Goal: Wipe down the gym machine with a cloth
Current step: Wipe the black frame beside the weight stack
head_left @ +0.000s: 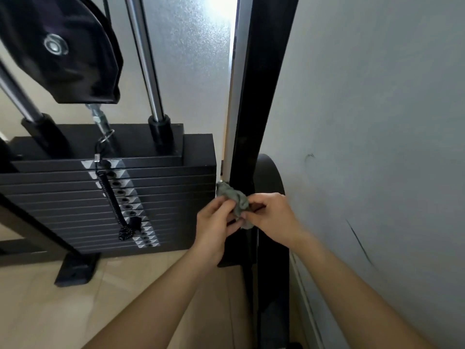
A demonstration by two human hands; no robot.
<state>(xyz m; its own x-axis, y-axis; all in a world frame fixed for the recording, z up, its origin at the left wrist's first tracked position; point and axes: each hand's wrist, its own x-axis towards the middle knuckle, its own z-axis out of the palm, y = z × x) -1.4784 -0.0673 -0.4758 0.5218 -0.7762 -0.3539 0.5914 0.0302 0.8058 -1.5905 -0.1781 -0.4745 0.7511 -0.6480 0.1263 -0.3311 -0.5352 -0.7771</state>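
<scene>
Head view shows the crumpled grey-green cloth [232, 200] bunched between both hands, in front of the black upright steel post of the gym machine [247, 137] (just right of the black weight stack [75, 197]). No wiped patch can be told apart, so progress is unclear; judging by the grip, the cloth is being regathered. Left hand [214, 220] and right hand [270, 215] each pinch it with curled fingers.

I count two hands, my left hand [214, 224] and my right hand [275, 217], and one gray cloth [232, 197]. There is one weight stack [63, 210], two shiny guide rods [144, 59], one curly black cord [113, 197] and one black pulley cover [63, 51].
</scene>
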